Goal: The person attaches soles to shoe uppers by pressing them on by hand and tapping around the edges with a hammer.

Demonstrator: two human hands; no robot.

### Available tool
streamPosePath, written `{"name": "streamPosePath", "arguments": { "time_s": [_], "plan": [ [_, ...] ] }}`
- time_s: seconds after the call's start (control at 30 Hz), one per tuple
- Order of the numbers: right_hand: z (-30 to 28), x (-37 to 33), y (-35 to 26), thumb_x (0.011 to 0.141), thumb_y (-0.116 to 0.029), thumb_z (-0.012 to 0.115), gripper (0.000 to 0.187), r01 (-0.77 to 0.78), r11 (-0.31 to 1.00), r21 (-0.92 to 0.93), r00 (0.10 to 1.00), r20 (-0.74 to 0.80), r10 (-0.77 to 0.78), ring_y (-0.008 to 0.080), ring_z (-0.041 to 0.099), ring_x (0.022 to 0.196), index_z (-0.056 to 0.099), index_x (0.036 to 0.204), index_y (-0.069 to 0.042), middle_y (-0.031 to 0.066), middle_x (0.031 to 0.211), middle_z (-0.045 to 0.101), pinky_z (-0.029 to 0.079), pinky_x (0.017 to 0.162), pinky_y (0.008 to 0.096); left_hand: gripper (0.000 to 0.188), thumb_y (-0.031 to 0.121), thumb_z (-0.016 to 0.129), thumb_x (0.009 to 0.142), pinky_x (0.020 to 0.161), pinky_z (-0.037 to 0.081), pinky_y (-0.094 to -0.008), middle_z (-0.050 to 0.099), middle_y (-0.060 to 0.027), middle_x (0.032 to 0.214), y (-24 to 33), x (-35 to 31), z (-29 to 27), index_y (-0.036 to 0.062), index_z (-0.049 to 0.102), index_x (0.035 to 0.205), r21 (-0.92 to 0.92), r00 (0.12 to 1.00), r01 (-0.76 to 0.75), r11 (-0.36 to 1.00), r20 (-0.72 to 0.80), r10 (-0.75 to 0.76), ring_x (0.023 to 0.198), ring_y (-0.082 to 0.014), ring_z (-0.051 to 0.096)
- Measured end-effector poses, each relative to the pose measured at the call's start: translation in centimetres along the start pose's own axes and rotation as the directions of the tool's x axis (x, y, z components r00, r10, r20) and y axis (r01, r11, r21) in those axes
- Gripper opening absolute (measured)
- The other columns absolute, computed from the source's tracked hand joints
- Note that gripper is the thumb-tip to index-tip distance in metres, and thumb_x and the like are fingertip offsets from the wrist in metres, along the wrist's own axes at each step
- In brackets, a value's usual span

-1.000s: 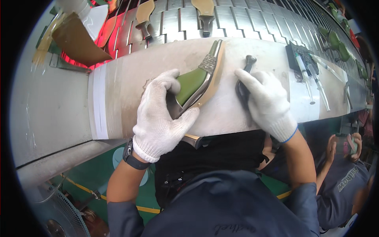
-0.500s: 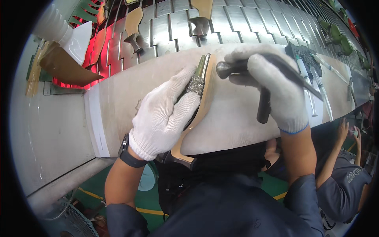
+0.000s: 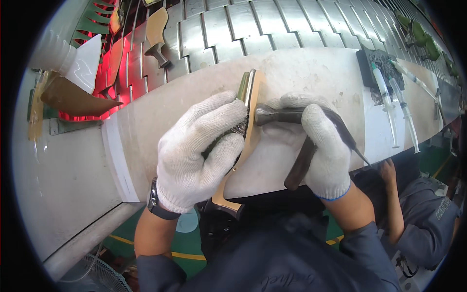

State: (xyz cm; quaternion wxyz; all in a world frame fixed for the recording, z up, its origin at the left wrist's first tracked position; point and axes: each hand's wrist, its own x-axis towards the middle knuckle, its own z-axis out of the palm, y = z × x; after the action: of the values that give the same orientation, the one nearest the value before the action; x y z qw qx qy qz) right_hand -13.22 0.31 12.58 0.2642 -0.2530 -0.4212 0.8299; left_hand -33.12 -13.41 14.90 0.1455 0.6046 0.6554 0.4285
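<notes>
A high-heeled shoe stands on its side at the table's front edge, its tan sole turned to the right and its heel toward me. My left hand, in a white knit glove, is closed around the upper, which shows a glittery dark strap between the fingers. Gripped in my gloved right hand is a hammer with a dark handle. Its round face lies against or very close to the forward part of the sole, and the thin end of its head points right.
Several syringes lie by a dark block at the right. Beyond the pale worktop runs a slatted metal conveyor carrying a tan-soled shoe. A curved brown sheet and white bottle stand left. A co-worker's arm is at right.
My right hand has brought the hammer left and down, from apart from the sole up to it. A shoe on the conveyor has left the view, and the view has shifted slightly.
</notes>
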Motion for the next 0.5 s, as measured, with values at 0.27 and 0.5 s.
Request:
{"name": "streamPosePath", "arguments": {
  "time_s": [0.27,0.5],
  "plan": [
    [0.8,-0.8,-0.3,0.116,-0.032,0.050,0.053,0.057,0.979,-0.196,0.998,-0.010,-0.060,0.0340,0.072,0.128,0.062,0.144,0.011,0.0286,0.135,0.074,0.056,0.113,0.0467,0.037,-0.003,0.071,0.094,0.111,0.056,-0.0452,0.073,-0.0289,0.139,0.8,0.4,-0.1,-0.0032,0.076,0.131,0.082,0.999,-0.009,0.997,0.038,0.006,0.128,-0.0384,0.074],
    [-1.3,0.2,-3.6,0.106,-0.010,0.073,0.039,0.148,0.895,-0.421,0.966,0.257,-0.039,0.0225,0.073,0.126,0.072,0.142,0.003,0.0173,0.138,0.076,0.057,0.109,0.0358,0.041,-0.001,0.081,0.090,0.101,0.061,-0.0432,0.077,-0.0242,0.124,0.1,0.1,0.3,-0.0006,0.076,0.131,-0.007,0.998,0.001,1.000,-0.057,-0.001,0.113,-0.0398,0.079]
  ]
}}
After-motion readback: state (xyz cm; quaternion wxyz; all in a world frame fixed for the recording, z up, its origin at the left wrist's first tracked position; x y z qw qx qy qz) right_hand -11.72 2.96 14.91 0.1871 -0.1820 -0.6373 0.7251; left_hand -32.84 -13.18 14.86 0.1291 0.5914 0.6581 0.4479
